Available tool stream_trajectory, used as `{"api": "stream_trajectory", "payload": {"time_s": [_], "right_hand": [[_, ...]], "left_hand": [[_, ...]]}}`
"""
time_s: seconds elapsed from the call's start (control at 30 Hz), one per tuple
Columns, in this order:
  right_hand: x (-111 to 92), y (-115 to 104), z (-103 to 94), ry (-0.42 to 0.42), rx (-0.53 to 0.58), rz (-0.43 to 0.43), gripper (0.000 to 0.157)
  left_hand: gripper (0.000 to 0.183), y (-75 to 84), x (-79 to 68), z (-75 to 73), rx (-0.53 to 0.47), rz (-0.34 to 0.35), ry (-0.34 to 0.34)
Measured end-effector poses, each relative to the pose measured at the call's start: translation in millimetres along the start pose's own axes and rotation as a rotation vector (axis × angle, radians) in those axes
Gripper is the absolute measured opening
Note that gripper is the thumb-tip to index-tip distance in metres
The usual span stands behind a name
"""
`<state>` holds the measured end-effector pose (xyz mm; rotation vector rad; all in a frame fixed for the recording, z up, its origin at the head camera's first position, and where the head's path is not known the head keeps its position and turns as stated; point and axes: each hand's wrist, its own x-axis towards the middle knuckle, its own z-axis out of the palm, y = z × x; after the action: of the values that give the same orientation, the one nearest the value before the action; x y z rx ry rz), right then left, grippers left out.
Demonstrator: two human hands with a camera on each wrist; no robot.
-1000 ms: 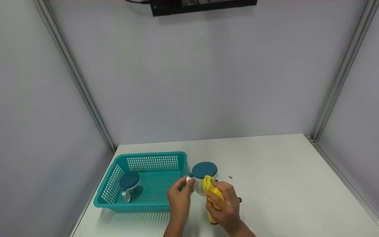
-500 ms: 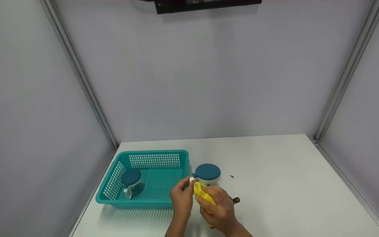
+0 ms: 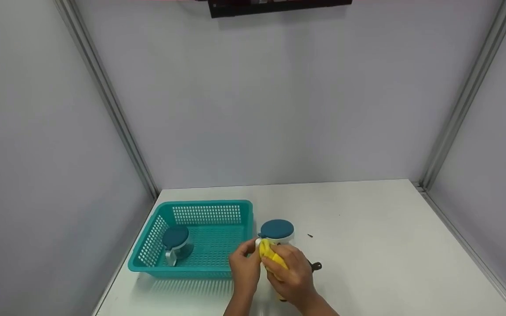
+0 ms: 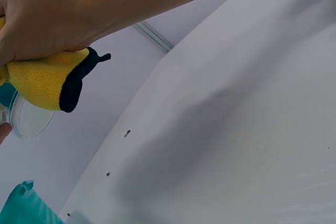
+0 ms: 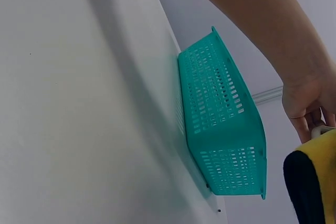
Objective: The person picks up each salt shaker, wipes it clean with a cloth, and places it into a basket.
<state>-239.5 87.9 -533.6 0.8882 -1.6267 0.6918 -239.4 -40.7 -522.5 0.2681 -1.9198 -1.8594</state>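
A clear jar with a round blue lid is held up in front of the body, right of the basket. My left hand pinches its white handle between thumb and fingers. My right hand grips a bunched yellow cloth with black edging and presses it to the handle. Much of the jar's body is hidden behind the hands and cloth; its clear round base shows in the left wrist view.
A teal plastic basket stands on the left of the white table. Inside, at its left, sits another blue-lidded jar with a handle. Small dark specks lie on the table. Grey walls enclose the back and sides.
My right hand has brought the cloth left and slightly down, from the jar's side onto the handle by my left fingers. My left hand keeps its pinch. The head view has shifted slightly.
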Motion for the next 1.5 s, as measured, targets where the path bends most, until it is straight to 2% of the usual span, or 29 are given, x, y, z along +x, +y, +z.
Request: {"api": "stream_trajectory", "payload": {"time_s": [0.2,0.6,0.83,1.0,1.17,1.3,1.43,1.5], "right_hand": [[0.4,2.7,-0.5,0.021,-0.028,0.057,0.019],[-0.2,8.5,-2.1,0.059,-0.035,0.134,0.022],[-0.6,16.8,-4.9,0.125,-0.045,0.234,0.026],[-2.0,26.0,-7.9,0.158,-0.017,0.386,0.030],[-1.2,31.5,-11.9,0.158,0.020,0.577,0.046],[10.9,28.3,-17.1,0.149,0.053,0.706,0.044],[17.3,31.7,-21.8,0.101,0.139,0.905,0.038],[12.6,38.5,-22.7,0.056,0.208,1.026,0.038]], "left_hand": [[0.020,0.3,-3.4,2.2,-0.033,-0.044,0.000],[0.013,1.3,-6.2,5.1,-0.007,0.022,0.055],[0.012,-0.9,-7.7,4.6,-0.006,0.064,0.049],[0.013,-2.1,-8.2,3.1,-0.019,0.126,0.037],[0.013,0.4,-8.5,0.4,-0.022,0.168,-0.025],[0.011,5.0,-7.5,0.4,-0.014,0.164,-0.044],[0.011,9.1,-7.3,1.2,-0.012,0.137,-0.057],[0.011,10.0,-7.8,0.0,-0.006,0.145,-0.068]]}}
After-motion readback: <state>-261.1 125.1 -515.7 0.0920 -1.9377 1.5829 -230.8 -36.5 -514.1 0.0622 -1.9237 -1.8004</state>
